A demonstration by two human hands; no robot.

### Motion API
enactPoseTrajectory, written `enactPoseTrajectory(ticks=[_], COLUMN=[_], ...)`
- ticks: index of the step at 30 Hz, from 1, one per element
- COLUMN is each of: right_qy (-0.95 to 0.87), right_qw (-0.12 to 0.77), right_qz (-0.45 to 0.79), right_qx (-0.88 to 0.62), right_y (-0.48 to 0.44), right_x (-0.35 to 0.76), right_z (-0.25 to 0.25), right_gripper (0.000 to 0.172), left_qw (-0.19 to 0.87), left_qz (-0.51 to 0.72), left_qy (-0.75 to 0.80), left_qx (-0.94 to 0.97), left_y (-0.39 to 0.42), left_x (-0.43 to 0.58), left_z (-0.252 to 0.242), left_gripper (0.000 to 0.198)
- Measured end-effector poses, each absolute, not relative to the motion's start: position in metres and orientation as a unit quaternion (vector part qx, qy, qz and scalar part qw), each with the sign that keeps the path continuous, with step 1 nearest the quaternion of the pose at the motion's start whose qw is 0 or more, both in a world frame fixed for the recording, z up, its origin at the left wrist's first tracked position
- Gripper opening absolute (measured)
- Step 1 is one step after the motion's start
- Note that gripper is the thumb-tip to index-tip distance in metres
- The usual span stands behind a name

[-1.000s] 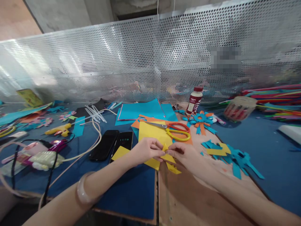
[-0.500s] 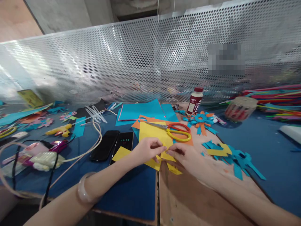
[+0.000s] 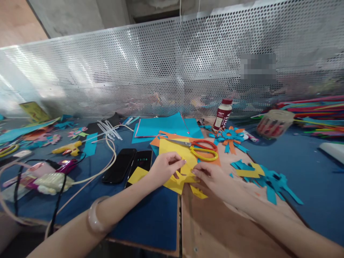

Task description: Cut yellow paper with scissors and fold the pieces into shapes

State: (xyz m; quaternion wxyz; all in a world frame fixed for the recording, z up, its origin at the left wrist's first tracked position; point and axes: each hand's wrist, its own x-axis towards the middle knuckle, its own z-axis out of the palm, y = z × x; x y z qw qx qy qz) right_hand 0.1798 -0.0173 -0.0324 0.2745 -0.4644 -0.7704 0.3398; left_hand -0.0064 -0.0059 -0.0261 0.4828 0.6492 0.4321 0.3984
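Between my two hands is a small cut piece of yellow paper [image 3: 187, 171]. My left hand [image 3: 167, 165] pinches its left side with thumb and forefinger. The right edge is pinched in my right hand [image 3: 210, 176]. Beneath them lies a larger yellow sheet [image 3: 172, 147], with orange paper [image 3: 163, 135] under it. Scissors [image 3: 203, 149] with one red and one yellow handle rest on the sheets, just beyond my right hand. A yellow scrap [image 3: 199, 192] lies below my hands, and another yellow piece [image 3: 137, 175] sits by my left wrist, partly over a phone.
Two phones [image 3: 119, 166] lie left of my hands, near a yellow glue gun [image 3: 68, 148] and looping cables. Blue sheets [image 3: 159, 126] and a bottle [image 3: 223, 115] stand farther back. Blue paper flowers [image 3: 276, 182], a clear jar [image 3: 275, 123] and pipe cleaners [image 3: 314, 114] are right.
My left fingers have moved slightly up and left, farther from the right ones. The small yellow piece, folded up before, now lies flatter and more spread out between my hands.
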Motion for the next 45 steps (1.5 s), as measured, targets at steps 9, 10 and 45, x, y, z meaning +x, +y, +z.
enactPoseTrajectory(ticks=[9, 10, 45], right_qy=[-0.777, -0.777, -0.768], right_qw=[0.295, 0.296, 0.286], right_qz=[0.326, 0.326, 0.377], right_qx=[-0.45, -0.45, -0.431], right_y=[-0.017, -0.018, -0.038], right_x=[0.179, 0.179, 0.174], right_z=[-0.028, -0.027, -0.013], right_gripper=[0.019, 0.019, 0.028], left_qw=[0.491, 0.487, 0.493], left_qz=[0.413, 0.417, 0.394], left_qy=[0.432, 0.432, 0.399], left_qx=[0.634, 0.634, 0.666], left_y=[-0.006, -0.006, -0.011], left_x=[-0.006, -0.006, -0.008], left_z=[-0.025, -0.025, -0.015], left_gripper=[0.022, 0.022, 0.03])
